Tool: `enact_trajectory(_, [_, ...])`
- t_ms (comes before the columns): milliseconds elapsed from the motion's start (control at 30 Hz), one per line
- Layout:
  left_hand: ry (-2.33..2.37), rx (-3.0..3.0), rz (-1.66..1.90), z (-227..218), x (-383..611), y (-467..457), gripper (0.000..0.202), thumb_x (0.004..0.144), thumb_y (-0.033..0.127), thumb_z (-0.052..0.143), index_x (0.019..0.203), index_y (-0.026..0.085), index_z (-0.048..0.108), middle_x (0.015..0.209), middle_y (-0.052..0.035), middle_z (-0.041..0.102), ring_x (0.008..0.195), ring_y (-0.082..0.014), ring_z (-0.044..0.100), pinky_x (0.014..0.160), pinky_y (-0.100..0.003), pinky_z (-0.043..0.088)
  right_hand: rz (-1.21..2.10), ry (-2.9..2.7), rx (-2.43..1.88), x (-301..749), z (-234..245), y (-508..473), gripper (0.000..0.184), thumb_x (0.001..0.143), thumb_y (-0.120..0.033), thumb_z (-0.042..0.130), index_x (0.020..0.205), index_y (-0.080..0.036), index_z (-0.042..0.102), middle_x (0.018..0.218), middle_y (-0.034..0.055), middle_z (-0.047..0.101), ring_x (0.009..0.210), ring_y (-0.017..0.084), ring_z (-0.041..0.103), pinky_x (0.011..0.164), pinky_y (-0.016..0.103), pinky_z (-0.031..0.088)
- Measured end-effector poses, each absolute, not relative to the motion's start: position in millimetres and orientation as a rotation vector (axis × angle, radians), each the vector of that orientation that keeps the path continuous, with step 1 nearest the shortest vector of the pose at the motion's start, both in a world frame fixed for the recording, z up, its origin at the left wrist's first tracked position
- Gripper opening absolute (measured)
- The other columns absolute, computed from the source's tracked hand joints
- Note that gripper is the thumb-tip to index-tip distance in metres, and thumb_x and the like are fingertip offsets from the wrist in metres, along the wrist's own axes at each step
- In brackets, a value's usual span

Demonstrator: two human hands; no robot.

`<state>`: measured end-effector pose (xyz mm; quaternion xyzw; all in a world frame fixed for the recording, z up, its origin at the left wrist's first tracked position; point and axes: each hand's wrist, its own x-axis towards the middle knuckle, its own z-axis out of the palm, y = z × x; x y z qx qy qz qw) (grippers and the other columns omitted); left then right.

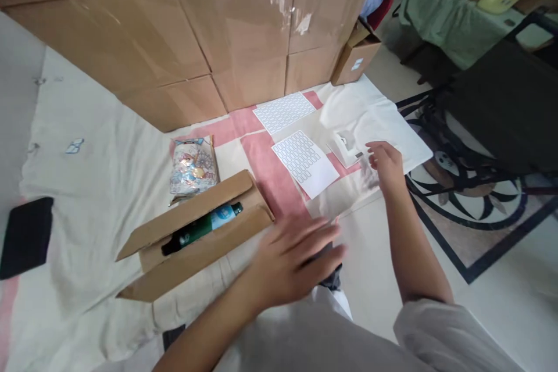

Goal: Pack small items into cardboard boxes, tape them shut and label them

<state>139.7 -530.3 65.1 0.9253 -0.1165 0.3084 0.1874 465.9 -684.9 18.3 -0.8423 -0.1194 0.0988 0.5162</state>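
My left hand (300,261), slightly blurred, hovers in front of my body with its fingers spread and nothing in it. To the right, my right hand (386,160) is beside a small white holder (347,150), possibly a tape dispenser, with its fingers loosely bent and apart; I see nothing held. Two label sheets lie close by: the nearer sheet (300,160) has some labels gone, while the farther sheet (285,111) looks full. Left of my left hand, an open cardboard box (235,232) contains a dark green bottle (204,231) with a blue label, lying on its side.
Stacked taped cartons (244,29) form a wall behind the cloth-covered surface. A shiny patterned packet (193,167) lies near the open box. White plastic sheeting (392,128) covers the right end, by a small carton (357,55). A dark chair (501,104) stands on the right.
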Motion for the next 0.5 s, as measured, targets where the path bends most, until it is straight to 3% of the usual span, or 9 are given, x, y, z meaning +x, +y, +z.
enact_trajectory(67, [-0.258, 2.527, 0.625, 47, 205, -560, 0.061, 0.099, 0.026, 0.062, 0.158, 0.028, 0.048, 0.170, -0.0115, 0.045, 0.159, -0.0301, 0.041, 0.129, -0.050, 0.039, 0.519, -0.181, -1.952, 487, 26, -685, 0.024, 0.079, -0.040, 0.070, 0.087, -0.018, 0.069, 0.079, 0.0011, 0.058, 0.057, 0.010, 0.047, 0.050, 0.025, 0.033])
enact_trajectory(133, [-0.070, 2.478, 0.391, 30, 271, -574, 0.089, 0.093, 0.030, 0.073, 0.168, 0.017, 0.028, 0.178, -0.0237, 0.018, 0.166, -0.0436, 0.019, 0.130, -0.058, 0.034, 0.773, -0.132, -1.865, 502, 32, -681, 0.025, 0.077, -0.038, 0.077, 0.080, -0.016, 0.066, 0.066, -0.0028, 0.049, 0.048, 0.007, 0.038, 0.045, 0.024, 0.026])
enact_trajectory(167, [0.050, 2.444, 0.364, 22, 301, -574, 0.100, 0.087, 0.028, 0.080, 0.169, 0.014, 0.023, 0.178, -0.0274, 0.012, 0.166, -0.0479, 0.012, 0.130, -0.060, 0.032, 0.876, -0.129, -1.833, 510, 34, -679, 0.026, 0.078, -0.038, 0.078, 0.078, -0.016, 0.065, 0.060, -0.0052, 0.043, 0.046, 0.006, 0.032, 0.043, 0.024, 0.023])
enact_trajectory(233, [0.204, 2.393, 0.362, 7, 351, -565, 0.112, 0.080, 0.023, 0.087, 0.169, 0.016, 0.020, 0.179, -0.0263, 0.008, 0.166, -0.0507, 0.009, 0.130, -0.064, 0.028, 1.016, -0.139, -1.814, 524, 36, -675, 0.027, 0.082, -0.037, 0.079, 0.079, -0.014, 0.066, 0.054, -0.0092, 0.033, 0.043, 0.005, 0.024, 0.041, 0.023, 0.018])
enact_trajectory(300, [0.271, 2.298, 0.397, -7, 385, -552, 0.119, 0.077, 0.027, 0.091, 0.169, 0.020, 0.017, 0.178, -0.0258, 0.011, 0.164, -0.0489, 0.017, 0.129, -0.064, 0.028, 1.128, -0.154, -1.857, 537, 37, -674, 0.027, 0.082, -0.036, 0.083, 0.081, -0.012, 0.070, 0.050, -0.0111, 0.029, 0.043, 0.004, 0.019, 0.039, 0.023, 0.015])
enact_trajectory(433, [0.303, 2.178, 0.460, -30, 407, -537, 0.134, 0.069, 0.033, 0.095, 0.170, 0.018, 0.009, 0.155, -0.0233, 0.049, 0.148, -0.0385, 0.045, 0.125, -0.054, 0.035, 1.318, -0.271, -1.946, 552, 42, -667, 0.030, 0.075, -0.036, 0.093, 0.077, -0.013, 0.073, 0.050, -0.0085, 0.034, 0.043, 0.004, 0.021, 0.040, 0.023, 0.017])
enact_trajectory(500, [0.291, 2.197, 0.481, -36, 406, -536, 0.136, 0.067, 0.040, 0.096, 0.170, 0.016, 0.011, 0.146, -0.0206, 0.054, 0.142, -0.0355, 0.050, 0.124, -0.049, 0.036, 1.361, -0.345, -1.986, 553, 46, -662, 0.032, 0.073, -0.037, 0.095, 0.070, -0.015, 0.071, 0.049, -0.0075, 0.034, 0.044, 0.004, 0.022, 0.041, 0.023, 0.017])
